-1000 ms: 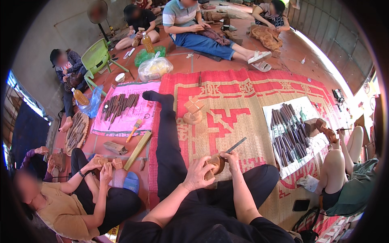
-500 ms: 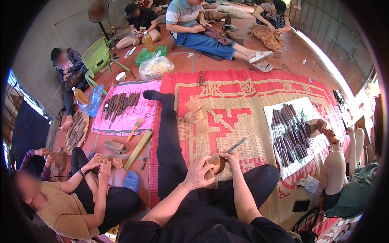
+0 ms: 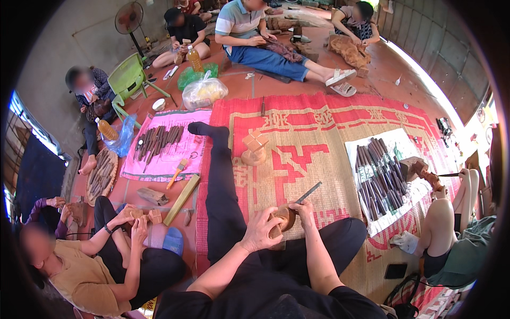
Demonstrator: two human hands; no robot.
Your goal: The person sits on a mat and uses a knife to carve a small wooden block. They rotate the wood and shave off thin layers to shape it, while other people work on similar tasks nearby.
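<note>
Your left hand [image 3: 261, 229] was curled over the near side of a small rounded wooden piece [image 3: 286, 217], fingers wrapped close and gripping it above your lap. Your right hand [image 3: 304, 208] was closed around the handle end of a slim metal chisel [image 3: 308, 192], whose shaft ran up and to the right, away from the wooden piece; the working end met the wood between your two hands. The piece sat just over your black-trousered legs, your left leg [image 3: 220, 181] stretched forward across the red patterned woven mat [image 3: 319, 138].

Farther out on the mat stood a pale wooden stand [image 3: 254, 149], well apart from your hands. To your right, a white sheet [image 3: 404, 146] carried rows of dark wooden sticks [image 3: 378, 178], with another person's hands working a carved piece [image 3: 431, 178] just beside it. To your left, a pink cloth [image 3: 183, 146] bore more dark sticks, and a long pale wooden bar [image 3: 181, 199] lay near it on the floor. A seated person at lower left held a small wooden block [image 3: 137, 213] in both hands. A green plastic chair [image 3: 127, 80] stood at the far left.
</note>
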